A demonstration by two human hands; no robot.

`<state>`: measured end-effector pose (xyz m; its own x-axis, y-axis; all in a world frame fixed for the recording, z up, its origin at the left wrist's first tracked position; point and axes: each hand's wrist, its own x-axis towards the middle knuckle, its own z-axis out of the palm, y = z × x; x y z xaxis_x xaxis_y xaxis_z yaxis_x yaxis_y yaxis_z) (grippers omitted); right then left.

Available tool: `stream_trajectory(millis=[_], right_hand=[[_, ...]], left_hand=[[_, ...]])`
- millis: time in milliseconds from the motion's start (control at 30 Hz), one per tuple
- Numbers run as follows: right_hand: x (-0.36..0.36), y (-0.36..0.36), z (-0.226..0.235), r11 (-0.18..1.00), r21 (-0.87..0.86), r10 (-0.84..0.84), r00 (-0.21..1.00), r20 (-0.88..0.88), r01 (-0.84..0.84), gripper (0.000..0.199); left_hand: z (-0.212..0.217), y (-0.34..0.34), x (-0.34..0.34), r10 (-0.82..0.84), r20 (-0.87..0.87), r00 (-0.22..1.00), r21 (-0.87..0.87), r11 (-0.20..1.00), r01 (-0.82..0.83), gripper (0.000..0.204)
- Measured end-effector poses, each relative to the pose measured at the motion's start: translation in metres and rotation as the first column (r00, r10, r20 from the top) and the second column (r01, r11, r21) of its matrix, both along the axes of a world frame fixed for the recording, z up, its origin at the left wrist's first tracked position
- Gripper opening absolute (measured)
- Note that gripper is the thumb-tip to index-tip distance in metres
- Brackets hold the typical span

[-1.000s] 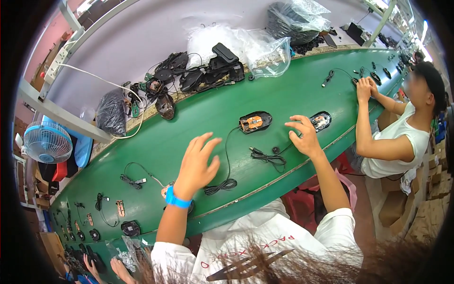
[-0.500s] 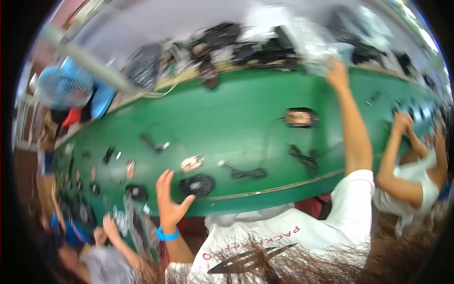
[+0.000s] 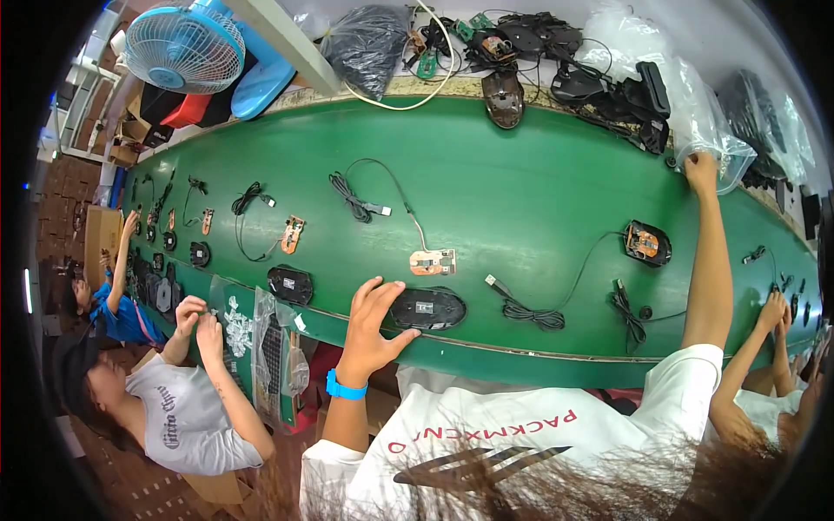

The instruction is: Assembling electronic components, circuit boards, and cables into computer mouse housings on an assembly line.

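My left hand (image 3: 375, 323) lies with its fingers spread at the near edge of the green belt (image 3: 521, 182). Its thumb and fingertips touch a black mouse shell (image 3: 427, 308). A blue band is on that wrist. Just beyond the shell lies an orange circuit board (image 3: 433, 261) with a grey cable. My right arm stretches across the belt. My right hand (image 3: 700, 170) has its fingers curled on the lower edge of a clear plastic bag (image 3: 695, 104) at the far side. An open mouse base with an orange board (image 3: 647, 243) sits left of that arm.
Coiled black cables (image 3: 532, 314) lie near the front edge. Black mouse parts (image 3: 608, 82) and a dark bag (image 3: 369, 43) are piled along the far side. A person in a grey shirt (image 3: 178, 417) works at my left, another person's hands (image 3: 773, 311) at my right. A blue fan (image 3: 184, 48) stands far left.
The view has swung. My left hand came down from the air onto the black mouse shell. My right arm has reached across the belt to the plastic bag.
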<state>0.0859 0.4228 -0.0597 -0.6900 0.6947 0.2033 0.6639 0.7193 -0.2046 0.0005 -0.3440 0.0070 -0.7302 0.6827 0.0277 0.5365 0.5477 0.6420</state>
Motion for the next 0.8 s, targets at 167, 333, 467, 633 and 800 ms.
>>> stream_trajectory(millis=[167,333,467,633,800], right_hand=[[0.013,-0.018,0.008,0.993,0.12,0.007,0.983,-0.182,0.015,0.033],[0.028,-0.073,0.035,0.997,-0.014,-0.079,0.911,-0.404,0.08,0.033],[0.037,-0.131,0.053,1.0,0.023,0.007,0.882,-0.471,0.004,0.03],[0.049,-0.161,0.054,0.999,-0.036,-0.039,0.856,-0.515,0.024,0.028],[0.044,-0.197,0.064,0.999,-0.014,0.018,0.855,-0.519,-0.029,0.028]], left_hand=[[-0.002,0.009,0.003,0.014,-0.028,1.0,0.073,0.997,-0.012,0.072],[-0.008,0.013,0.016,-0.016,-0.077,0.997,0.067,0.998,0.021,0.059],[-0.01,0.013,0.019,-0.045,-0.103,0.994,0.022,0.999,0.048,0.053],[-0.012,0.02,0.018,-0.08,-0.106,0.991,0.023,0.996,0.083,0.052],[-0.009,0.02,0.017,-0.078,-0.061,0.995,0.084,0.993,0.083,0.052]])
